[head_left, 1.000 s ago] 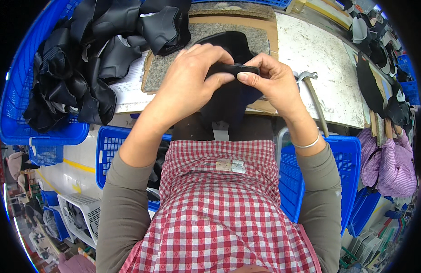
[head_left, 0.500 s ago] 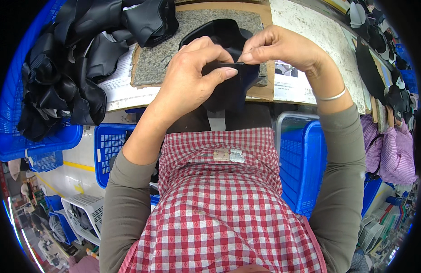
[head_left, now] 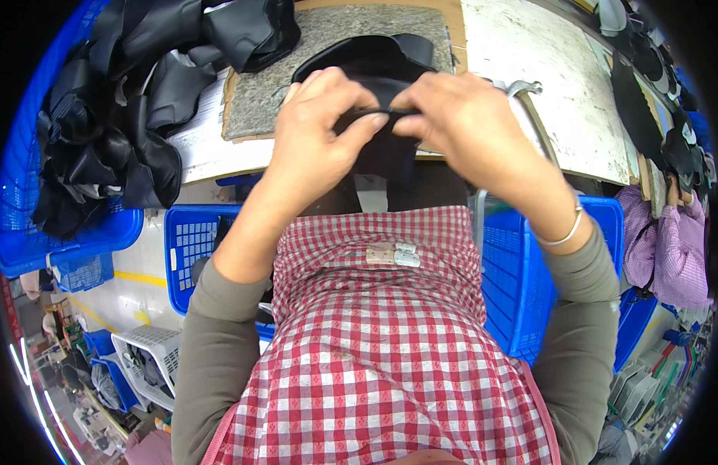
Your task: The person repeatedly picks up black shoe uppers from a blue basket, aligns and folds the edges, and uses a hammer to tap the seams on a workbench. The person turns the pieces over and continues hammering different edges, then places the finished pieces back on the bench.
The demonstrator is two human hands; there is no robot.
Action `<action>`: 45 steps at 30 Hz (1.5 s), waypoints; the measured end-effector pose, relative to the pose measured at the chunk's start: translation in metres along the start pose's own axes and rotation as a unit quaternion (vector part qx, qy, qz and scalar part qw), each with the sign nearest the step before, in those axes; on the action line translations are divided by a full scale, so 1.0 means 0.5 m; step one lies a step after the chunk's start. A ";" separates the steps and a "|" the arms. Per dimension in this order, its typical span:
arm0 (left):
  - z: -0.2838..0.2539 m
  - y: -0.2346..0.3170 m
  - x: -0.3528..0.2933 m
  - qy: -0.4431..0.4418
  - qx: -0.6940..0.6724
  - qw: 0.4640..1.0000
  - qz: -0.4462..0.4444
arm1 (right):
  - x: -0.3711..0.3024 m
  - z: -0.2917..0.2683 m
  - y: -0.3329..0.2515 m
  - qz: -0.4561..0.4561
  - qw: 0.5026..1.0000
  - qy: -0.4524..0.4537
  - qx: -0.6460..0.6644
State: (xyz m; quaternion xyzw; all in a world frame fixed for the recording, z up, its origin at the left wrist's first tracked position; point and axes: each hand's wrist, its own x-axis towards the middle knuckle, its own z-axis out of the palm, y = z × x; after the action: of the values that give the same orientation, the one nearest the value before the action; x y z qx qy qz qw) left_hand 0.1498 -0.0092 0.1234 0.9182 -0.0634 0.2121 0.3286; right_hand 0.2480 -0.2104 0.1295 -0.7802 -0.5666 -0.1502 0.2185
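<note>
A black leather shoe upper point(head_left: 363, 62) is bunched between my two hands above the table's front edge. My left hand point(head_left: 316, 128) pinches its near edge between thumb and fingers. Close beside it, my right hand point(head_left: 467, 124) pinches the same edge, the fingertips of both hands almost touching. The far part of the upper curves up behind my fingers, over a grey stone slab point(head_left: 258, 97). Its lower part hangs below my hands, dark and hard to make out.
More black uppers point(head_left: 153, 93) fill and overhang a blue basket point(head_left: 115, 236) at the left. A hammer-like metal tool point(head_left: 526, 87) lies on the white table point(head_left: 576, 101) right of my hand. Blue crates point(head_left: 506, 271) stand below. Another person's checked sleeve point(head_left: 677, 248) shows far right.
My right hand has come lower and turned, its fingertips closing in beside my left ones on the upper's edge. The metal tool, covered before, now shows.
</note>
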 end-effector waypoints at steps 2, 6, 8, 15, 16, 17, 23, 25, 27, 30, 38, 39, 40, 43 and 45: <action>-0.021 -0.002 0.011 0.054 -0.013 0.995 0.086 | -0.020 0.022 -0.022 -0.056 0.996 0.044 -0.045; -0.045 -0.045 0.056 0.062 0.168 0.978 0.109 | -0.051 0.059 -0.067 -0.131 0.986 0.106 -0.017; -0.056 -0.062 0.077 -0.142 0.219 0.963 -0.071 | -0.067 0.066 -0.061 -0.086 0.990 0.108 0.033; -0.157 -0.069 0.145 0.138 0.212 0.949 0.189 | -0.221 0.050 0.222 0.270 0.946 0.076 -0.162; -0.144 -0.080 0.148 0.137 0.251 0.932 0.223 | -0.252 0.061 0.264 0.341 0.914 0.016 -0.221; -0.120 -0.098 0.152 0.137 0.287 0.913 0.256 | -0.280 0.074 0.298 0.402 0.884 -0.033 -0.235; 0.040 -0.237 0.136 0.020 0.343 0.928 0.148 | -0.340 0.058 0.333 0.417 0.866 -0.065 -0.267; 0.027 -0.251 0.165 0.048 0.245 0.961 0.122 | -0.302 0.008 0.282 0.411 0.907 -0.040 -0.081; -0.005 -0.240 0.201 -0.030 0.222 0.973 0.062 | -0.235 -0.034 0.214 0.419 0.904 -0.040 0.078; -0.056 -0.205 0.236 -0.158 0.168 0.973 -0.022 | -0.098 -0.057 0.086 0.269 0.960 -0.014 0.076; -0.051 -0.206 0.259 -0.139 0.089 0.984 0.065 | 0.091 0.080 0.109 0.098 0.991 -0.051 -0.082; -0.051 -0.207 0.259 -0.153 0.093 0.983 0.049 | 0.076 0.080 0.115 0.101 0.990 -0.023 -0.097; -0.052 -0.203 0.258 -0.153 0.088 0.983 0.044 | 0.061 0.075 0.116 0.128 0.990 -0.027 -0.058; -0.051 -0.196 0.255 -0.126 0.082 0.986 0.074 | 0.043 0.081 0.109 0.174 0.974 -0.109 -0.097; -0.049 -0.195 0.254 -0.153 0.096 0.983 0.036 | 0.049 0.075 0.097 0.157 0.981 -0.083 -0.078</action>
State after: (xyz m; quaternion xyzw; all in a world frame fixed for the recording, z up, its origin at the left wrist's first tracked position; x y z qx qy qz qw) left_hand 0.2806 0.0849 0.1391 0.9641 -0.1252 0.0863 0.2175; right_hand 0.3014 -0.1840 0.1009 -0.8840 -0.4394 -0.0924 0.1300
